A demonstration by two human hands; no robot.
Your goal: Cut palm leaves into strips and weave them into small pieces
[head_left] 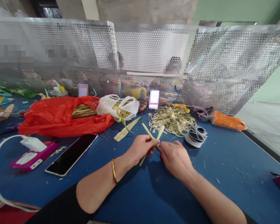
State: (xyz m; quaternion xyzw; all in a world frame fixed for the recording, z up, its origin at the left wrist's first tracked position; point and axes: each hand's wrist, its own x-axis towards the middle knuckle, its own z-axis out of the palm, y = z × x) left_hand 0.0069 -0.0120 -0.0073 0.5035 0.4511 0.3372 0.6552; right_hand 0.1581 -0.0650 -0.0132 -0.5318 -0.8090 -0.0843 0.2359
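Observation:
My left hand (143, 147) pinches pale yellow-green leaf strips (161, 132), whose ends cross in a V above the fingers and poke out below. Close against it, my right hand (176, 158) is closed around a red-handled tool (162, 158); its working end is mostly hidden by the fingers, so its kind is unclear. The fingertips of both hands meet at the strips, over the blue table (135, 193). Just beyond lies a loose flat piece of dry leaf (127, 130). Right of the hands stands a spool of grey-white cord (196, 137).
A heap of leaf scraps (171, 119) lies behind the hands. Leftward are a red plastic bag (53, 115), a white bag (118, 105), a black-screened phone (72, 155) and a magenta power strip (35, 155). A perforated metal screen (151, 46) closes the back; people sit behind it.

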